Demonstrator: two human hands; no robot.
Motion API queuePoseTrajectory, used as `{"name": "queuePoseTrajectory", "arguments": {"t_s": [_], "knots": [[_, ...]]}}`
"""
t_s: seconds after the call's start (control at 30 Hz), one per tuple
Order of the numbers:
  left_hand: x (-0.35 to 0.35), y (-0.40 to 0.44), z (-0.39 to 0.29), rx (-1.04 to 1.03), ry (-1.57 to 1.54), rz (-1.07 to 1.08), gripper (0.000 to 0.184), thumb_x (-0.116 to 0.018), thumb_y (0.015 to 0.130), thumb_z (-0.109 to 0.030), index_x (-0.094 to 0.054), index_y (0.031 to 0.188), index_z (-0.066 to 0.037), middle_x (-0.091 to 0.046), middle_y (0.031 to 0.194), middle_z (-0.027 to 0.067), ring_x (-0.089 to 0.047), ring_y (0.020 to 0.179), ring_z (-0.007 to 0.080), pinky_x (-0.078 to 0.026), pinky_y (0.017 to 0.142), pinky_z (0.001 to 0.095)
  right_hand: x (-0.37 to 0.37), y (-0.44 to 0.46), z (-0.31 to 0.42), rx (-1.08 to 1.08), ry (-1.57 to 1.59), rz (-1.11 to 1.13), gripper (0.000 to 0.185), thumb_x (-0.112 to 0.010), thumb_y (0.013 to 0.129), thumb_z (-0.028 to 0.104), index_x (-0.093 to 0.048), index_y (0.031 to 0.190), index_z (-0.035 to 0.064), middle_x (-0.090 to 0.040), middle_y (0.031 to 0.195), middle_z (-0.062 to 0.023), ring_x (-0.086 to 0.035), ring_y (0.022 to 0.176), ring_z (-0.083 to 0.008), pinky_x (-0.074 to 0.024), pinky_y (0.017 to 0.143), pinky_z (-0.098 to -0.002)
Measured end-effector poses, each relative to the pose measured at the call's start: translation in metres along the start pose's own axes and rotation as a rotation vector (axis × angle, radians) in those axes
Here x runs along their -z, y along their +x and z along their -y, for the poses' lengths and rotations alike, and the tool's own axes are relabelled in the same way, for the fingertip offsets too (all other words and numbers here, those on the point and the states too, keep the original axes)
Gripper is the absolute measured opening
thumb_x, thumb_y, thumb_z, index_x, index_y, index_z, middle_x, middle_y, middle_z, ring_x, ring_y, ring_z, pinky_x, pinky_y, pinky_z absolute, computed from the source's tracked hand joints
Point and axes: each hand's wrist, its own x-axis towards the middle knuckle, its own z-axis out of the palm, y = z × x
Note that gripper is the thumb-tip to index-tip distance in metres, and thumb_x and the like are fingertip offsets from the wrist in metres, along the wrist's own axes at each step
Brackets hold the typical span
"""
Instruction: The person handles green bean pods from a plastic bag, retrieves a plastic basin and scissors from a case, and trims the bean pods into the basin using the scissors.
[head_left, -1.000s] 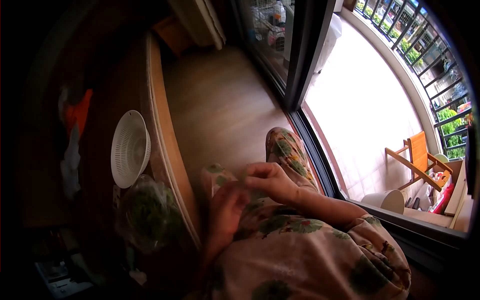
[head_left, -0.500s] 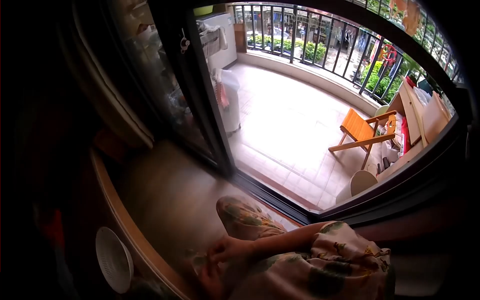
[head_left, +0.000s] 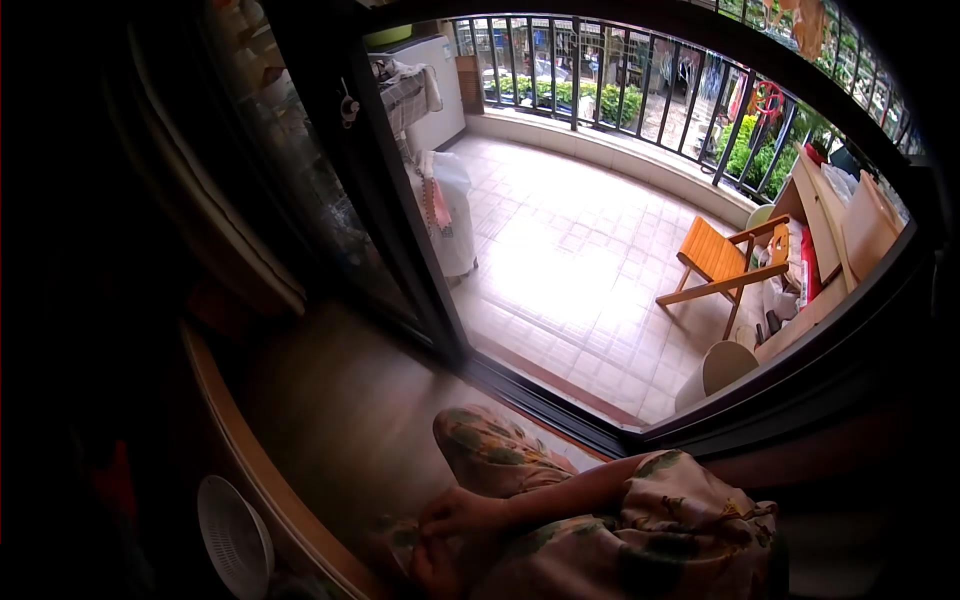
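Holds the right hand (head_left: pixel 465 512) low by the knees, just above the left hand (head_left: pixel 435 565) in the view, with fingers bent inward and partly closed. Brings the left hand up close to the right, also with fingers curled (too dim down there for a clear outline). Cannot tell from this view about anything pinched between the fingertips, nor about contact between the two hands. Wears floral clothing (head_left: pixel 590 550) over the lap and knees, with the right forearm laid across toward the left.

Shows, at lower left, a white colander (head_left: pixel 235 535) with a slotted wall, beside the pale table edge (head_left: pixel 275 495) and across it from the hands. Opens on the right, past a dark door frame (head_left: pixel 425 270), onto a bright tiled balcony floor (head_left: pixel 570 250). Includes out there an orange wooden chair (head_left: pixel 715 255), a pale bin (head_left: pixel 725 370) near it (partly cut off by the door frame), and a black railing (head_left: pixel 575 75) with greenery beyond.
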Motion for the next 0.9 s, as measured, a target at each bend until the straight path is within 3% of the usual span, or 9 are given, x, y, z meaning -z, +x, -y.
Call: {"name": "queuePoseTrajectory", "arguments": {"t_s": [0.1, 0.2, 0.33, 0.43, 0.53, 0.63, 0.73, 0.9], "knots": [[-0.004, -0.001, -0.005, 0.049, -0.084, -0.016, 0.035, -0.039, 0.098, -0.033, -0.053, 0.087, -0.003, -0.043, 0.062, 0.0009, -0.040, 0.057, 0.0112, -0.034, 0.057, 0.0261, -0.001, 0.002, -0.005, 0.011, 0.026, -0.007, 0.020, -0.061, 0.088, 0.021, -0.065, 0.090, 0.0016, -0.062, 0.072, -0.0019, -0.055, 0.063, -0.0075, -0.0466, 0.057, -0.0226], [-0.005, -0.001, -0.005, 0.067, -0.102, -0.059, 0.035, -0.038, 0.098, -0.033, -0.053, 0.086, -0.004, -0.042, 0.062, 0.0008, -0.040, 0.057, 0.0111, -0.034, 0.056, 0.0258, -0.002, 0.004, -0.003, -0.059, 0.036, 0.024, 0.023, -0.060, 0.088, 0.021, -0.064, 0.094, -0.0012, -0.064, 0.080, -0.0053, -0.057, 0.075, -0.0085, -0.0490, 0.067, -0.0237], [-0.004, -0.003, -0.010, 0.085, -0.090, -0.079, 0.036, -0.037, 0.098, -0.034, -0.052, 0.087, -0.004, -0.043, 0.063, 0.0006, -0.040, 0.058, 0.0109, -0.034, 0.056, 0.0257, -0.008, 0.006, -0.003, 0.048, 0.032, -0.018, 0.021, -0.061, 0.088, 0.021, -0.065, 0.090, 0.0005, -0.062, 0.072, -0.0029, -0.055, 0.063, -0.0081, -0.0467, 0.056, -0.0239], [-0.001, 0.001, 0.004, 0.019, -0.102, -0.051, 0.034, -0.037, 0.098, -0.032, -0.055, 0.099, -0.003, -0.043, 0.066, 0.0009, -0.038, 0.057, 0.0101, -0.035, 0.057, 0.0245, -0.010, 0.008, -0.004, 0.071, 0.022, -0.021, 0.021, -0.060, 0.089, 0.021, -0.064, 0.089, 0.0001, -0.062, 0.072, -0.0030, -0.055, 0.064, -0.0081, -0.0468, 0.056, -0.0243], [-0.006, -0.007, -0.001, -0.151, -0.153, -0.141, 0.034, -0.046, 0.095, -0.033, -0.062, 0.106, -0.004, -0.056, 0.075, 0.0054, -0.050, 0.065, 0.0148, -0.042, 0.056, 0.0269, -0.012, 0.007, -0.001, 0.062, 0.035, -0.035, 0.020, -0.060, 0.089, 0.019, -0.064, 0.089, -0.0001, -0.061, 0.072, -0.0031, -0.055, 0.064, -0.0078, -0.0467, 0.056, -0.0245], [-0.007, -0.005, 0.001, -0.192, -0.160, -0.166, 0.030, -0.047, 0.095, -0.030, -0.060, 0.096, -0.003, -0.053, 0.072, 0.0036, -0.048, 0.062, 0.0116, -0.040, 0.052, 0.0265, -0.014, 0.007, -0.001, 0.062, 0.041, -0.039, 0.019, -0.060, 0.088, 0.018, -0.065, 0.089, -0.0003, -0.062, 0.071, -0.0036, -0.055, 0.065, -0.0077, -0.0466, 0.057, -0.0251], [-0.008, -0.005, 0.003, -0.165, -0.182, -0.184, 0.030, -0.046, 0.095, -0.030, -0.060, 0.093, -0.003, -0.053, 0.071, 0.0034, -0.048, 0.062, 0.0126, -0.040, 0.053, 0.0270, -0.015, 0.007, 0.004, 0.059, 0.036, -0.042, 0.018, -0.061, 0.088, 0.017, -0.065, 0.088, -0.0004, -0.062, 0.071, -0.0042, -0.055, 0.065, -0.0078, -0.0464, 0.057, -0.0257], [-0.011, -0.001, 0.002, -0.293, -0.187, -0.177, 0.029, -0.047, 0.095, -0.028, -0.057, 0.087, -0.003, -0.050, 0.067, 0.0037, -0.045, 0.058, 0.0154, -0.038, 0.051, 0.0311, -0.013, 0.005, 0.015, 0.076, -0.023, -0.089, 0.018, -0.062, 0.087, 0.017, -0.065, 0.085, -0.0006, -0.063, 0.072, -0.0064, -0.055, 0.065, -0.0091, -0.0467, 0.059, -0.0267]]}}
